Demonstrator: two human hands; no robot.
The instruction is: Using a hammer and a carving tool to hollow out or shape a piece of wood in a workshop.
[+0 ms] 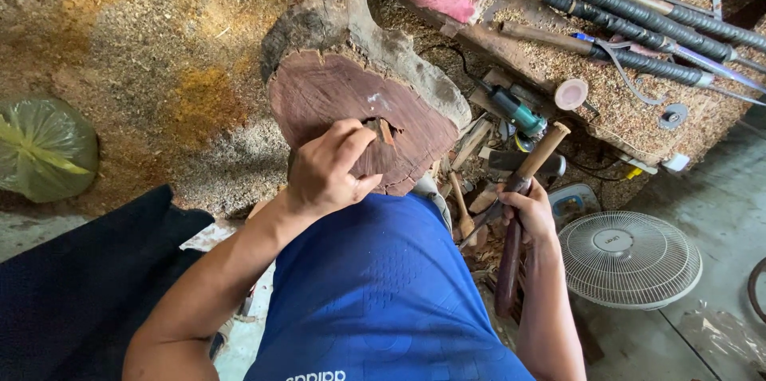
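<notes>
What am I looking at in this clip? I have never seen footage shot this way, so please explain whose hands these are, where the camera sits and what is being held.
There is no machine here: a person in a blue shirt wears one camera on the head, looking down at their own two bare hands. The left hand rests on the cut face of a big reddish log, its fingers curled at a notch there. The right hand grips a wooden-handled tool; its working end is hidden, so I cannot say what kind it is. Around them lies a sawdust-covered floor. Long-handled tools lie on a low bench at the upper right, a small green power tool sits beside the log, and a white fan lies on the ground at the right.
</notes>
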